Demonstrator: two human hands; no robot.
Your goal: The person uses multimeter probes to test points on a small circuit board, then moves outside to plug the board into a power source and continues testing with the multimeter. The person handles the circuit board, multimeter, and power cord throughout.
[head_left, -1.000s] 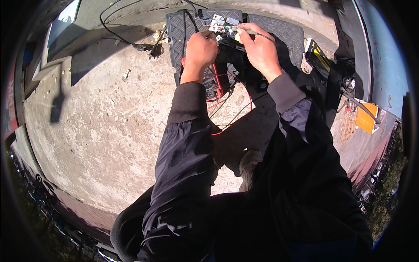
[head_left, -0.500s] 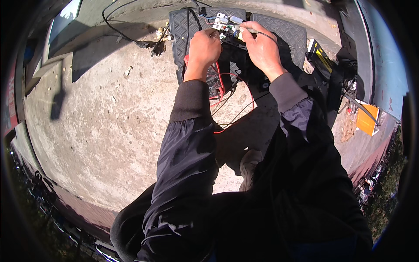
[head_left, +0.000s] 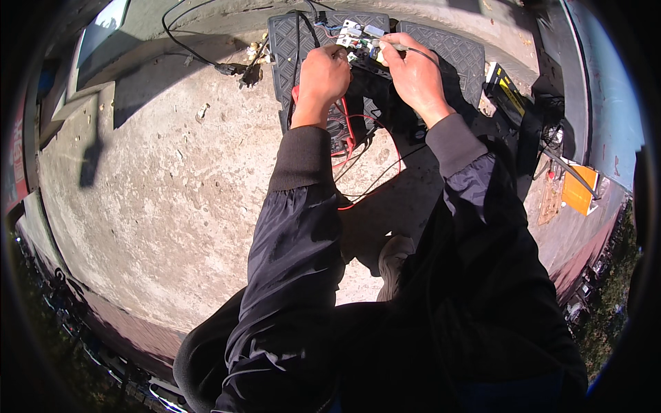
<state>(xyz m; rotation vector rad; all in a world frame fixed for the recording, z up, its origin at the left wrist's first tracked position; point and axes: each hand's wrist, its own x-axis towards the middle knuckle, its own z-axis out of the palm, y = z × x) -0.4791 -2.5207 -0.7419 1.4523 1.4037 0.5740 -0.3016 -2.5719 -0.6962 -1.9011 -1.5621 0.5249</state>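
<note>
My left hand (head_left: 322,74) is closed around a small white electrical part (head_left: 352,33) with coloured wires, held over a black ribbed mat (head_left: 289,41) at the top of the view. My right hand (head_left: 412,74) grips a thin metal-tipped tool (head_left: 398,47) whose tip touches that part. Red and black wires (head_left: 358,148) trail down from the hands across the concrete. My dark sleeves and legs fill the lower middle of the picture.
Rough concrete slab (head_left: 172,199) stretches to the left, ending at a drop along the lower left. A black cable with a plug (head_left: 227,67) lies at upper left. A second black ribbed mat (head_left: 454,55), a black-and-yellow device (head_left: 506,86) and an orange object (head_left: 577,191) sit at right.
Both hands and the white part sit slightly higher and farther out in the picture than a second ago; the grips are unchanged.
</note>
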